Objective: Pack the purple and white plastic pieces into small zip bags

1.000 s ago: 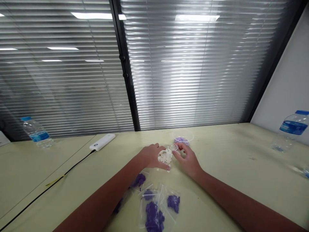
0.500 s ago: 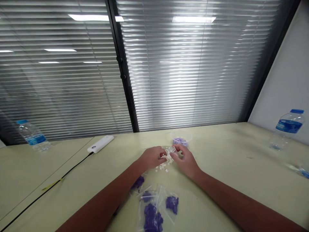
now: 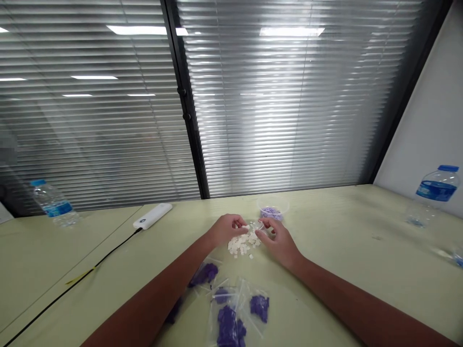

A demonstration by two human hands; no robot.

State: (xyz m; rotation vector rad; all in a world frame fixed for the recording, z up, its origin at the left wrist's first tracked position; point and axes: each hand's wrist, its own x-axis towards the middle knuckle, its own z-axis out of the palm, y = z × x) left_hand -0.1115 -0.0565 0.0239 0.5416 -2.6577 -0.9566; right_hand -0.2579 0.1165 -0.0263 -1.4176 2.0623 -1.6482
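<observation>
A loose pile of small white square pieces (image 3: 243, 244) lies on the pale green table between my hands. My left hand (image 3: 227, 230) rests at the pile's far left edge with its fingers curled, and I cannot tell whether they hold anything. My right hand (image 3: 278, 239) is just right of the pile, its thumb and fingers pinching a small clear plastic bag (image 3: 259, 226). Beyond the hands stands a clear plastic cup (image 3: 273, 209) holding purple pieces. Several clear zip bags of purple pieces (image 3: 228, 320) lie nearer me, below my left forearm.
A white power bank (image 3: 152, 216) with a black cable (image 3: 87, 270) lies left on the table (image 3: 336, 241). Water bottles stand at the far left (image 3: 54, 203) and right (image 3: 436, 190). Slatted blinds behind glass (image 3: 275, 111) rise along the table's far edge.
The white pieces have spread from a small heap into a wider, flatter pile on the table. My left hand has shifted slightly left, and my head has moved a little.
</observation>
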